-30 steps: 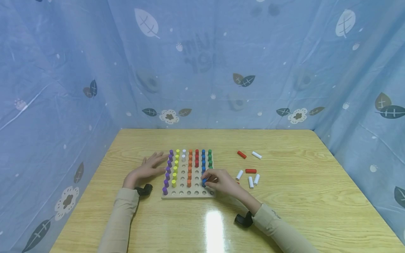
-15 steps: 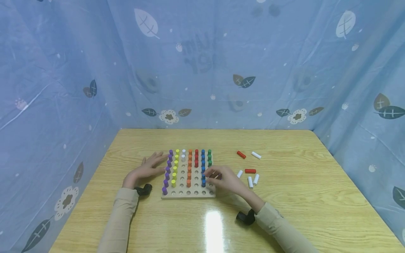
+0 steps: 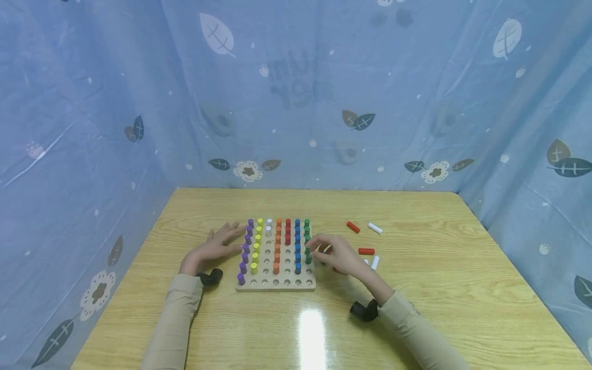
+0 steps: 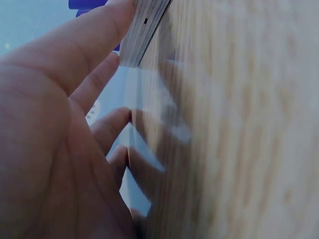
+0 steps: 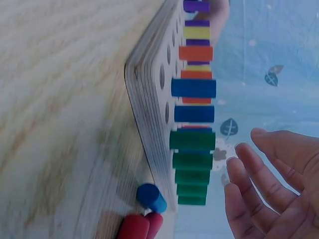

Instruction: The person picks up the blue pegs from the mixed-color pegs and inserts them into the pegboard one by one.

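A wooden peg board (image 3: 276,288) lies on the table with columns of coloured pegs upright in its holes. My left hand (image 3: 217,248) rests at the board's left side, fingers straight; in the left wrist view its fingertips (image 4: 114,12) touch the board's edge. Beside the right column of green pegs (image 5: 193,140) is my right hand (image 3: 341,255), its fingers parted. Nothing is held in that hand (image 5: 281,191) in the right wrist view. The nearest blue peg (image 3: 298,268) stands in its column. Lying by the board's right side is a loose blue peg (image 5: 149,196).
Right of the board lie loose red pegs (image 3: 367,251) and white pegs (image 3: 375,227), some partly hidden behind my right hand. Bare holes show in the white and red columns and along the near row. A patterned blue curtain (image 3: 312,103) hangs behind the table.
My right hand has let go of the nearest blue peg, which stays standing in the board. It has moved right and away from me, to the green column. The left hand has not moved.
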A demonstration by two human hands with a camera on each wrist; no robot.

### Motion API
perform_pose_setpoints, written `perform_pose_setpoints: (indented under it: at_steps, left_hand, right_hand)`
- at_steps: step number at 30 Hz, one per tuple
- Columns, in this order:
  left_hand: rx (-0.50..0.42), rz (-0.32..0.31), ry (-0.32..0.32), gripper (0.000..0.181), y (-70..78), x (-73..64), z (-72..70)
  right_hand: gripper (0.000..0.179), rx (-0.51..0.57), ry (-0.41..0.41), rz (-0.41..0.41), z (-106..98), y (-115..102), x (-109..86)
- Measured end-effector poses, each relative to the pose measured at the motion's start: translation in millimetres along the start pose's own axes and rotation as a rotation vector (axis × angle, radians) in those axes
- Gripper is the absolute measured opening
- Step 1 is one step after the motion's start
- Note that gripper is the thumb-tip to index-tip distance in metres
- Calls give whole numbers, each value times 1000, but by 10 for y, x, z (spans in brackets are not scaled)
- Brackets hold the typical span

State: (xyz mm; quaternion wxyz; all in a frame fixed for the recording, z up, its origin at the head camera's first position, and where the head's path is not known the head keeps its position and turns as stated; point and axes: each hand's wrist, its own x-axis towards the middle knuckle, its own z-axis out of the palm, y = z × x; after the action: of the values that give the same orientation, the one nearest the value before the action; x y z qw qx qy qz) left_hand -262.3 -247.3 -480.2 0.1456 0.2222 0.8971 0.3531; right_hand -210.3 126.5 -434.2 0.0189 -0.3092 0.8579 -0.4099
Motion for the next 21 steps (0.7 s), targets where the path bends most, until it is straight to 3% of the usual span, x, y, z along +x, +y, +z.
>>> perform_pose_setpoints:
  at_steps: [21]
  left_hand:
    - [9, 20, 13, 65, -21, 0, 21]
  right_hand:
    - [26, -53, -31, 25, -137, 268, -32]
